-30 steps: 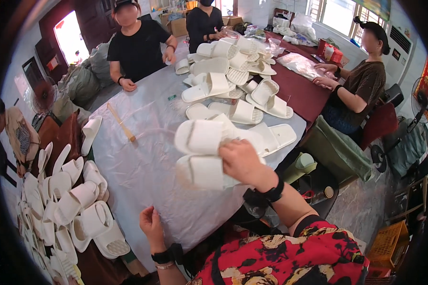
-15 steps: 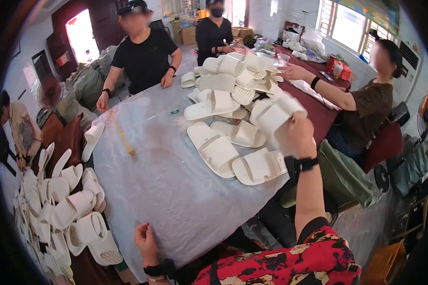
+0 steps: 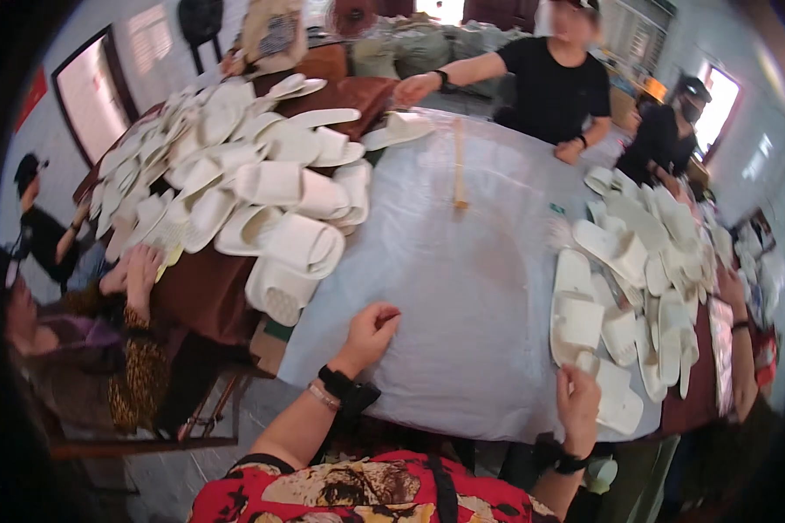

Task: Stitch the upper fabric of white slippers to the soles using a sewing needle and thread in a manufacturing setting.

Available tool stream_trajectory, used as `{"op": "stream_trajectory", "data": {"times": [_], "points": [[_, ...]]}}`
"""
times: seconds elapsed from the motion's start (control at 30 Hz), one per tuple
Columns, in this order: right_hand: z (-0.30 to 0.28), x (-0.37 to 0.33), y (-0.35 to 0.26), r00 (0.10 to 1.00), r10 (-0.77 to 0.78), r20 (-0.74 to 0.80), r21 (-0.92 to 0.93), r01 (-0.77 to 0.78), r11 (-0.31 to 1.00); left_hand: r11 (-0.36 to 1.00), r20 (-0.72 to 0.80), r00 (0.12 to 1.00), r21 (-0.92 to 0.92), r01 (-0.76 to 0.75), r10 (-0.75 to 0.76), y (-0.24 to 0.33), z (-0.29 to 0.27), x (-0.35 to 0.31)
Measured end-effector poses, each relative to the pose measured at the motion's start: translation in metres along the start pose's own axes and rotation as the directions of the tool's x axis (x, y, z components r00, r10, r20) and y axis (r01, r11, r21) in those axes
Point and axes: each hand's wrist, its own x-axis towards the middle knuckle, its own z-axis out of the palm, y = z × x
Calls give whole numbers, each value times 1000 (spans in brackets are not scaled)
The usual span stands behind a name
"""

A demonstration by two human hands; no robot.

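My left hand (image 3: pixel 371 336) hovers over the near left part of the sheet-covered table (image 3: pixel 445 366), its fingers curled in with nothing visible in them. At the near right, my right hand (image 3: pixel 577 399) is closed at the edge of a white slipper (image 3: pixel 617 403); the fingers partly hide the contact. Just beyond it lie another white slipper (image 3: pixel 577 305) with a wide strap and a third slipper (image 3: pixel 619 329). A heap of similar slippers (image 3: pixel 658 222) covers the table's right side.
On the left, a large pile of white slippers (image 3: pixel 227 187) rests on a brown cover (image 3: pixel 205 292). A single slipper (image 3: pixel 401 129) and a yellowish strip (image 3: pixel 460 174) lie at the far side. Co-workers stand or sit around: one in black (image 3: pixel 556 87) opposite, one (image 3: pixel 139 349) at left.
My view has swung left, bringing the left pile into full sight. My right hand, earlier raised with a slipper, is lower, by the near slippers. The left hand stays curled over the table.
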Motion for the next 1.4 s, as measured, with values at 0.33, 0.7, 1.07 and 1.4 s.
{"op": "stream_trajectory", "data": {"times": [0.33, 0.7, 1.07, 1.4], "points": [[28, 3, -57, 944, -235, 231, 105, 216, 971, 649, -149, 888, -735, 195, -434, 48, -59, 3], [72, 49, -148, 772, -552, 315, 243, 497, 833, 699, -434, 801, -715, -26, -413, 63, -74, 32], [136, 121, -222, 717, -642, 273, 399, 522, 754, 851, 135, 989, -511, 121, -59, 23, -42, -95], [205, 127, -218, 738, -634, 232, 284, 572, 770, 970, 134, 991, -242, 24, 9, 58, -118, -114]]}}
